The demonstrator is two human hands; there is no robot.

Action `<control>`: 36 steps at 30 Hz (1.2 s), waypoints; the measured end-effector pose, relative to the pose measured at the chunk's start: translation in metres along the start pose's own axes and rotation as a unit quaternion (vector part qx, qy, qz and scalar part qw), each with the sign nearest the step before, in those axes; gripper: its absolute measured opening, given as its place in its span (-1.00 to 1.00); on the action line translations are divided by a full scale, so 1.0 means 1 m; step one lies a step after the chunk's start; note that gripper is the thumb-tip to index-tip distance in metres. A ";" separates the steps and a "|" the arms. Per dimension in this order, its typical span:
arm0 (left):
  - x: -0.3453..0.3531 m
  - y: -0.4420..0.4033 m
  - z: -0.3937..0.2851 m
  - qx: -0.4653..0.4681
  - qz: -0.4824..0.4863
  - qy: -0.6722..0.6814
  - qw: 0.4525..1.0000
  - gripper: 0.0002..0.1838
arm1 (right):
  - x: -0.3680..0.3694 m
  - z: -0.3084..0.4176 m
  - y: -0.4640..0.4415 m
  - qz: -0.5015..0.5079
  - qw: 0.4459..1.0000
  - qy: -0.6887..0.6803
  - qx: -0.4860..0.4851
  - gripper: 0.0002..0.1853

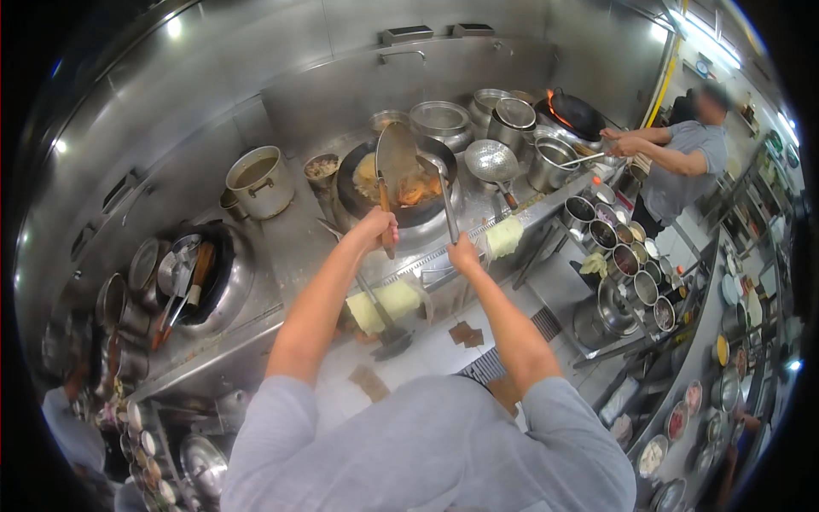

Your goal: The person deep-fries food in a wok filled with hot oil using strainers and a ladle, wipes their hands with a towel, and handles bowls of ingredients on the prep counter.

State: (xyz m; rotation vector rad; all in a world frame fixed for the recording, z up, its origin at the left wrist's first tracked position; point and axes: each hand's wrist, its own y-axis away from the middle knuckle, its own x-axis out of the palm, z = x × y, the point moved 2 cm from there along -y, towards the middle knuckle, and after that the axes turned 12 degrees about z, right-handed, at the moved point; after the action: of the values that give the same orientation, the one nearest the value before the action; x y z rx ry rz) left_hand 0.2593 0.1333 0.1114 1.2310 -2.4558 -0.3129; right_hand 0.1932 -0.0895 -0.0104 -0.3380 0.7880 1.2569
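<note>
My left hand (380,229) is closed round the wooden handle of a wide metal strainer (396,158), which is tilted over a black wok (345,183). In my right hand (462,254) is the handle of a long metal ladle (449,205), which reaches to the wok's right side. Orange-brown food (418,189) lies in the wok, with paler food (367,175) to its left. The strainer hides part of the wok's inside, and the ladle's bowl is hard to make out.
Left of the wok are a large pot (259,182) and a small pot of food (322,167). A perforated strainer (492,160) rests to the right. A co-worker (687,158) stands at a flaming wok (573,115). Folded cloths (384,307) lie along the front edge.
</note>
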 end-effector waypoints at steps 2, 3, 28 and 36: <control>0.005 0.003 -0.001 0.019 0.017 0.019 1.000 -0.69 | -0.002 0.004 0.010 -0.018 1.000 0.011 0.000 -0.54; 0.008 0.006 0.000 0.018 0.021 0.016 0.999 -0.69 | -0.001 0.004 0.015 -0.018 1.000 0.003 0.006 -0.54; 0.006 -0.030 0.022 0.022 0.183 0.428 0.885 -0.83 | 0.038 0.004 0.060 -0.099 0.979 -0.173 -0.037 -0.39; -0.024 -0.027 0.037 0.040 0.254 0.535 0.805 -0.71 | 0.002 0.007 0.051 -0.033 0.994 -0.056 -0.088 -0.43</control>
State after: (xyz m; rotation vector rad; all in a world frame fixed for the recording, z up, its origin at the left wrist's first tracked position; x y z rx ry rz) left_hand 0.2763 0.1375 0.0626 0.4515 -1.6450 0.5195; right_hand 0.1482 -0.0678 0.0027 -0.4276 0.5673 1.2743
